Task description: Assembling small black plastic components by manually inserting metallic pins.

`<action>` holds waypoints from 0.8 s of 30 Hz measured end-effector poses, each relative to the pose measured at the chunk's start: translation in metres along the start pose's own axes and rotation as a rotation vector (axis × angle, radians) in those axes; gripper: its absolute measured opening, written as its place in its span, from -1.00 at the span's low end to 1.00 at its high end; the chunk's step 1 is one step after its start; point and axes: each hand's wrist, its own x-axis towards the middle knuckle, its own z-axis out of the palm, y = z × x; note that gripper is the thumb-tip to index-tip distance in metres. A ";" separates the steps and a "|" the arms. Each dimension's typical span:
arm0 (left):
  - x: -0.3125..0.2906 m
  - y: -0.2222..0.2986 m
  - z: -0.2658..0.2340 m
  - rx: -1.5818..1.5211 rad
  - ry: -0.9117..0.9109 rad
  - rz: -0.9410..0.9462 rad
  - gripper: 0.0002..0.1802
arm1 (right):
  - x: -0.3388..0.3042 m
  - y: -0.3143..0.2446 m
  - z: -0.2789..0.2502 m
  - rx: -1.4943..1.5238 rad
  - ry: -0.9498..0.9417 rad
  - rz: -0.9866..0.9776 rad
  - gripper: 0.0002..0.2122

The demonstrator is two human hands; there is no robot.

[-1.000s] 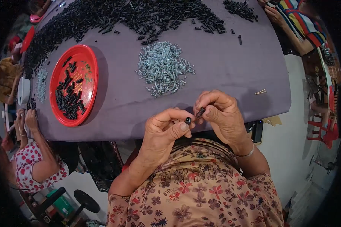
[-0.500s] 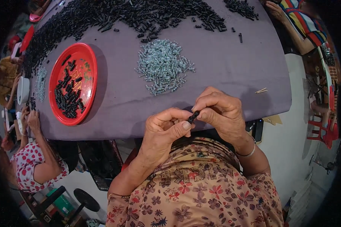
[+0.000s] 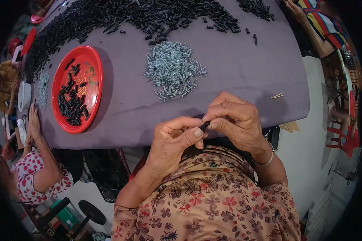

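Observation:
Between both hands, just past the table's near edge, is a small black plastic part [image 3: 204,125]. My left hand [image 3: 177,135] pinches its lower end between thumb and forefinger. The thumb and forefinger of my right hand [image 3: 235,118] close on its upper end. The part tilts up to the right, and my fingertips hide most of it. Beyond the hands lies a heap of small silvery springs [image 3: 171,68]. To the left, a red oval tray [image 3: 96,102] holds several black plastic parts [image 3: 72,106] like the one in my fingers.
A large pile of black parts [image 3: 149,16] spreads along the far side of the grey-covered table [image 3: 229,60]. Thin pale sticks [image 3: 277,96] lie at the right. A co-worker's hands [image 3: 33,122] rest at the left edge; another co-worker's arm [image 3: 309,32] is at the far right.
My fingers have shifted slightly around the black part, and less of it shows now. The left co-worker's hands have come together, fingers stretched out.

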 end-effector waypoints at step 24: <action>0.005 0.002 -0.011 -0.194 -0.150 -0.178 -0.75 | -0.001 -0.003 -0.005 0.189 -0.096 0.282 -0.90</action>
